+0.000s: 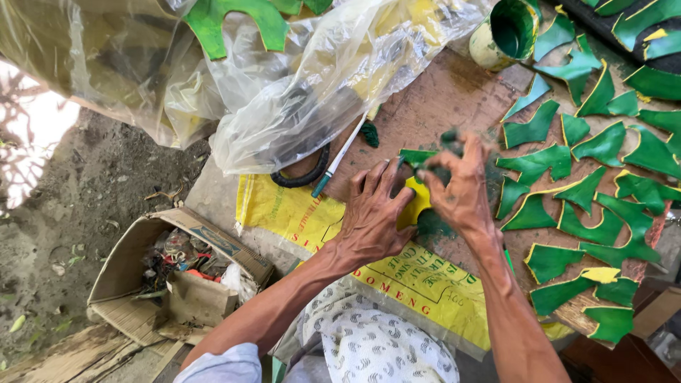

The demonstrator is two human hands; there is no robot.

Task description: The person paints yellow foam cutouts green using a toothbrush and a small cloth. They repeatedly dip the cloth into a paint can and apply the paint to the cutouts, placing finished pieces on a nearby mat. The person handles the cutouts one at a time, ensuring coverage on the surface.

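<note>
Looking down from my head, my left hand (372, 216) lies palm down with fingers spread, pressing a yellow cutout (413, 206) flat on the brown board (440, 96). My right hand (461, 188) arches over it, wrist bent, fingertips pinched around a green-soaked sponge (449, 140) dabbing the cutout's top edge. Painted green pieces (603, 145) lie spread to the right, near a paint can (505, 32).

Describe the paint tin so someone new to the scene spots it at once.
Start at the brown board covered with green-painted cut-out pieces. Follow its far edge to the top of the view, just right of the crumpled clear plastic bag. The paint tin lies tilted there: the only round container, pale outside, its open mouth coated in green paint.
</note>
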